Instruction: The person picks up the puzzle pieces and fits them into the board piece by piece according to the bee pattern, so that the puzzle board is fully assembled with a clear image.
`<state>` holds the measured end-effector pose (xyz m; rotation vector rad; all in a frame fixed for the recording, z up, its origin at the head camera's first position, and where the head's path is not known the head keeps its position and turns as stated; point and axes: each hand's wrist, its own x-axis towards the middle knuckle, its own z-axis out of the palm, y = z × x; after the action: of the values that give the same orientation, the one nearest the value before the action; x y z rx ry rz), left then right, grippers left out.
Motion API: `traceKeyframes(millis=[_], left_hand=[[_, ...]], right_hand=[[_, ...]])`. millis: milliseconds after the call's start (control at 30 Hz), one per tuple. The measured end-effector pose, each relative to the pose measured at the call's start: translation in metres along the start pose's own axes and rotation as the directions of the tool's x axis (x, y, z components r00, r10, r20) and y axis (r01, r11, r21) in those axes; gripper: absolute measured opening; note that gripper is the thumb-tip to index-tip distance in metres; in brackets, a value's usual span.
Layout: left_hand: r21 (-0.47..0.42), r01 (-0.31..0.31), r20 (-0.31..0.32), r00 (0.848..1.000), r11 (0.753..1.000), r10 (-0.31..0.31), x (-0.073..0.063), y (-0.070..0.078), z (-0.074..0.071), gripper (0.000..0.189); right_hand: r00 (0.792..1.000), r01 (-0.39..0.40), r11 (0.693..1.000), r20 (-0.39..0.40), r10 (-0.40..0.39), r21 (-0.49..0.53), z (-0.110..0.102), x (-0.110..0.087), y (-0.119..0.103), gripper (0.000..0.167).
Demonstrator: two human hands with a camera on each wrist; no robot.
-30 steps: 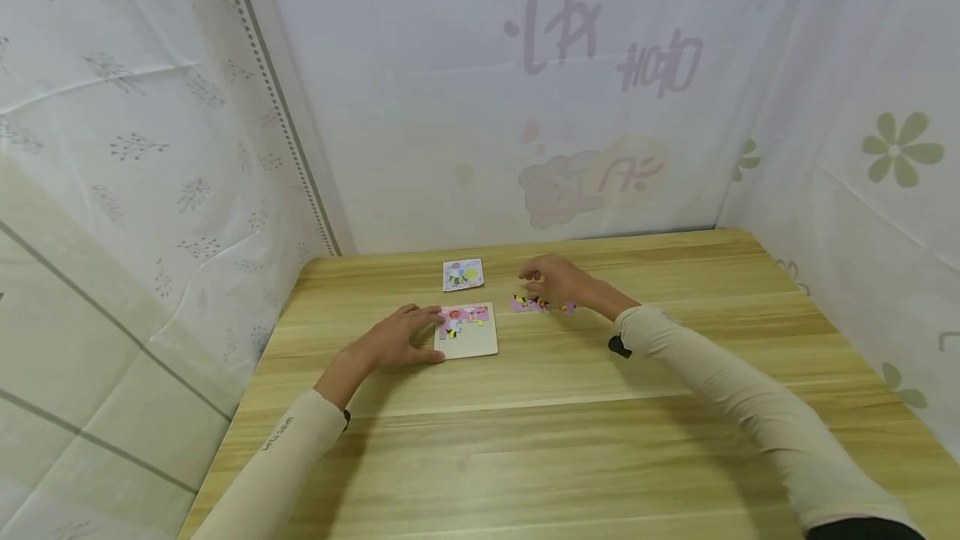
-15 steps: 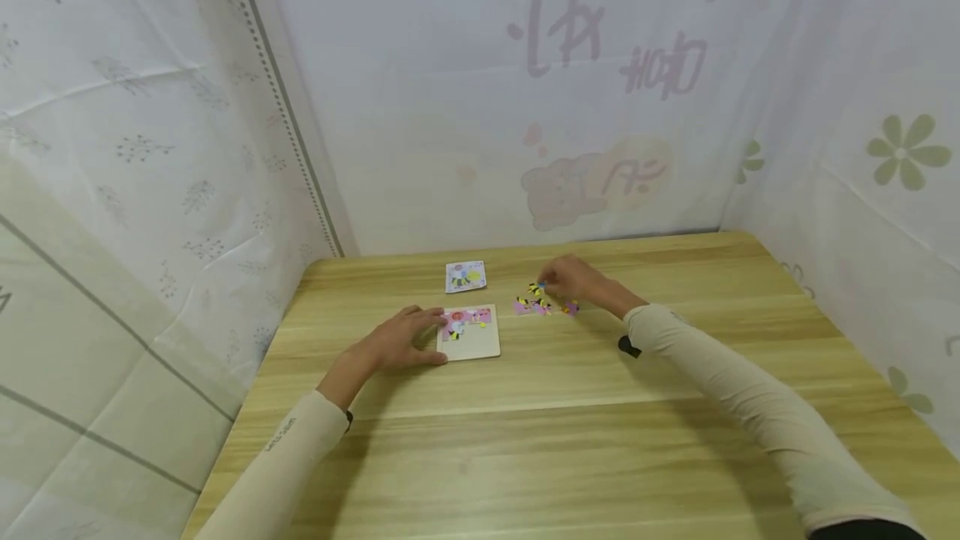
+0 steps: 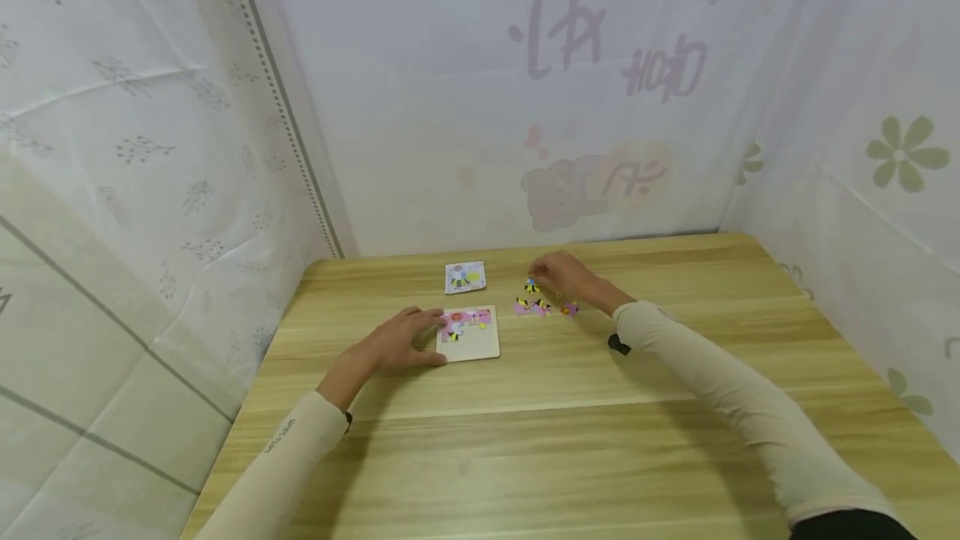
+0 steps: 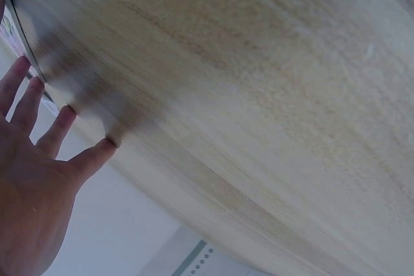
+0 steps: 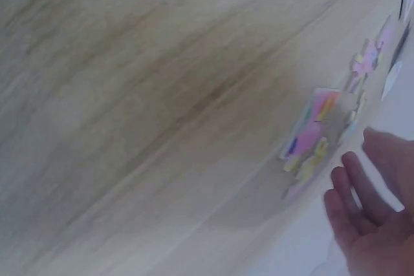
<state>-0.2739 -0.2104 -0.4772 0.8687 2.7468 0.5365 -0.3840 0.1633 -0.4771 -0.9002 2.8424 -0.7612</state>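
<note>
My left hand [image 3: 397,340] rests at the left side of a square puzzle board [image 3: 476,348], its fingers spread and touching the edge; the left wrist view shows the hand [image 4: 39,179] with straight fingers. Pink pieces [image 3: 472,317] with a bee picture fill the board's top and upper left; the lower right is bare pale wood. Right of the board, my right hand [image 3: 566,273] pinches a yellow, black and blue puzzle piece [image 3: 532,286] at its fingertips. Below that hand lie loose pink puzzle pieces [image 3: 533,307] and another piece [image 3: 570,308]. The right wrist view shows pieces [image 5: 307,137] beside the hand [image 5: 375,218].
A small square picture card [image 3: 465,277] with a bee lies behind the board. The wooden table [image 3: 480,457] reaches back to a white printed curtain [image 3: 420,148], with more curtain at both sides.
My right hand has come from above the loose pieces to the yellow, black and blue piece, then shifted slightly left with it, turning it. The left hand stays on the board.
</note>
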Motion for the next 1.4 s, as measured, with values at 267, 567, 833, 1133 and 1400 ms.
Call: traceKeyframes(millis=[267,567,833,1133,1400], left_hand=[[0.001,0.005,0.0,1.0,1.0,-0.005,-0.002,0.003,-0.002,0.075],[-0.016,0.014,0.009,1.0,1.0,-0.014,-0.002,0.005,-0.002,0.076],[0.004,0.002,0.002,1.0,1.0,-0.002,-0.001,0.003,-0.001,0.075],[0.01,-0.005,-0.005,1.0,1.0,0.005,-0.002,0.004,-0.001,0.074],[0.005,0.003,-0.001,1.0,1.0,-0.003,-0.002,0.005,-0.001,0.073]], right_hand=[[0.995,-0.014,1.0,0.099,0.017,-0.027,-0.004,-0.003,-0.009,0.032],[0.996,0.018,0.999,0.085,-0.014,-0.041,0.001,-0.004,-0.004,0.029],[0.992,0.113,0.993,0.055,-0.111,-0.043,0.002,-0.008,-0.008,0.019],[0.987,0.162,0.987,0.03,-0.161,-0.022,0.002,-0.013,-0.018,0.021],[0.965,0.261,0.964,0.001,-0.261,-0.053,0.006,-0.016,-0.028,0.021]])
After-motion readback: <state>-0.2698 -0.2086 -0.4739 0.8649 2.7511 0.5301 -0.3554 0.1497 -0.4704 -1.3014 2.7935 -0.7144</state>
